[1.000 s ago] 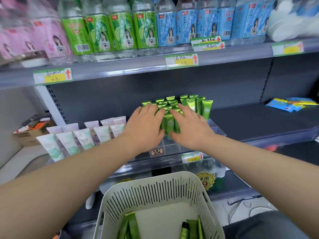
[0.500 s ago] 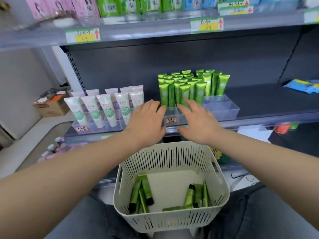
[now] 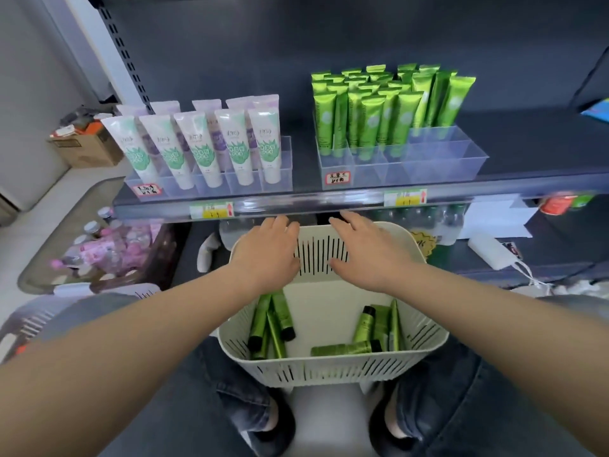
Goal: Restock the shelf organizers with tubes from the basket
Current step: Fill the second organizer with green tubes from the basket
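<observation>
1. The shelf carries the clear organizer at far right. Its right and near compartments look empty, so those are likely the ones to fill.
2. The slotted basket sits near, under the shelf edge.
3. The left hand and right hand hover over the basket's far wall, fingers spread and relaxed, holding nothing.
4. Loose green tubes lie on the basket floor in a left and a right cluster. Best to lower each hand to its own cluster, pinch one tube mid-body and seat it cap-down like the standing tubes.
</observation>
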Demonstrator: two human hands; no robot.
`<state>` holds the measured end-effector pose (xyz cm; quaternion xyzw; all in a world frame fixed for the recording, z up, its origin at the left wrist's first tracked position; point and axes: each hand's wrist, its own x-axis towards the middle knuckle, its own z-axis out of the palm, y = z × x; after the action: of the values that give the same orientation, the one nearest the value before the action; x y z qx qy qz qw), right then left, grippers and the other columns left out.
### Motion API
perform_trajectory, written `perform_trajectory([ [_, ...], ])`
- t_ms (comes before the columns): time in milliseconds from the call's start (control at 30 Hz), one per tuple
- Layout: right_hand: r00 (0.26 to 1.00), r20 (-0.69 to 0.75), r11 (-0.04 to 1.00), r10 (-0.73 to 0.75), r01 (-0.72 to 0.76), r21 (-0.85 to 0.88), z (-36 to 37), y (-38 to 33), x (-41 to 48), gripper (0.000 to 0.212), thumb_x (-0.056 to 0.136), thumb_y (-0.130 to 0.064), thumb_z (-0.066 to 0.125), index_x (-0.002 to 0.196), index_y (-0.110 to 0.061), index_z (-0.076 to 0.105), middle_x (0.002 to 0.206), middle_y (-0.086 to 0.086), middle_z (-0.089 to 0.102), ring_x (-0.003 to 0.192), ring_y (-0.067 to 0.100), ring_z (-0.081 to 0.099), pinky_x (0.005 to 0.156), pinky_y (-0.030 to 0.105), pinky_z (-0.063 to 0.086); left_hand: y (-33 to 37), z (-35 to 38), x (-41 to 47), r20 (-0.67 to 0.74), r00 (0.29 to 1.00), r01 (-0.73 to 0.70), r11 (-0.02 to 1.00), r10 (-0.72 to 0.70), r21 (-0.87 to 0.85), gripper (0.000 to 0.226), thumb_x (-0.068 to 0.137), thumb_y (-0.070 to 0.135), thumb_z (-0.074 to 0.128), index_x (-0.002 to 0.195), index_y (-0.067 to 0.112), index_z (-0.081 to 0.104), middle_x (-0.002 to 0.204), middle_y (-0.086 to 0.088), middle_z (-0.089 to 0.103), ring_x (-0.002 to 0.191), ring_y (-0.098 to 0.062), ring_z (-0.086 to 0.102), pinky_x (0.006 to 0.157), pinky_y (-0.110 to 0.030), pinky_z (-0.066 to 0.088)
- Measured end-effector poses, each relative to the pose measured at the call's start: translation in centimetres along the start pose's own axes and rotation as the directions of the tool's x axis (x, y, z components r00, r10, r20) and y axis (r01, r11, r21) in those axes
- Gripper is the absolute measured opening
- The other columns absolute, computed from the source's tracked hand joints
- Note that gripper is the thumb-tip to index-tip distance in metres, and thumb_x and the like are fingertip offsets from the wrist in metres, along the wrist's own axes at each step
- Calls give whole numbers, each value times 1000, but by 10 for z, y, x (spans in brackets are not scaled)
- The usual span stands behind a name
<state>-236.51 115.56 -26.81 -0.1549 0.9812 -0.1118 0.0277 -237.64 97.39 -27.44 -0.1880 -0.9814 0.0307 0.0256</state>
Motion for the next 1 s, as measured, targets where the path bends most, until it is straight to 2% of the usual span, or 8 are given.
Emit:
perform_trajectory([
  [133,997,75,999,8,-12,52,29,2,6,74,85,-42,54,147,-19,19,155,5,17,141,24,19,114,40,20,-13,31,3,113,993,30,999,-32,14,45,86,32,49,126,11,44,123,-9,49,115,-27,47,97,-39,41],
  [333,984,176,996,31,-45,75,71,2,22,67,85,-42,56,139,-12,32,143,7,35,131,24,35,107,38,35,-30,74,6,276,956,126,989,-100,-76,39,86,28,50,119,8,47,120,-11,49,114,-28,46,95,-39,42],
  [567,935,353,987,44,-96,131,121,0,51,56,86,-39,54,130,-6,42,128,11,46,118,27,43,98,36,40,-44,122,21,439,889,204,970,-127,-133,27,85,24,55,109,11,53,106,-6,52,100,-22,52,85,-35,48],
  [633,916,397,981,51,-122,153,134,-2,61,55,87,-38,54,129,-4,43,129,12,45,119,27,42,96,36,40,-46,134,28,492,860,226,965,-133,-135,22,85,21,55,105,11,53,102,-5,52,92,-21,52,80,-33,49],
  [767,865,494,960,92,-208,186,162,-7,79,56,89,-36,52,133,-4,41,133,15,43,121,29,44,97,35,42,-48,154,39,573,802,258,963,-169,-77,2,86,15,51,87,14,50,87,-3,50,80,-20,52,69,-32,50],
  [833,839,534,950,105,-243,195,176,-9,87,54,90,-34,52,132,-3,42,132,16,44,120,30,45,96,34,43,-48,163,43,599,782,244,969,-170,-44,3,88,13,49,85,13,51,86,-4,53,78,-19,53,65,-30,47],
  [933,802,586,929,119,-298,220,195,-12,97,44,89,-30,53,124,-2,49,124,15,50,113,29,50,85,30,44,-49,177,50,633,760,202,979,-147,-15,14,89,9,47,96,8,59,100,-8,62,87,-21,59,74,-31,51],
  [1000,783,607,914,138,-337,227,206,-14,103,24,88,-26,54,99,-5,55,99,9,55,97,26,53,63,27,41,-49,184,55,654,743,200,980,-142,-14,19,90,7,48,105,7,59,108,-9,61,98,-23,59,82,-33,51],
])
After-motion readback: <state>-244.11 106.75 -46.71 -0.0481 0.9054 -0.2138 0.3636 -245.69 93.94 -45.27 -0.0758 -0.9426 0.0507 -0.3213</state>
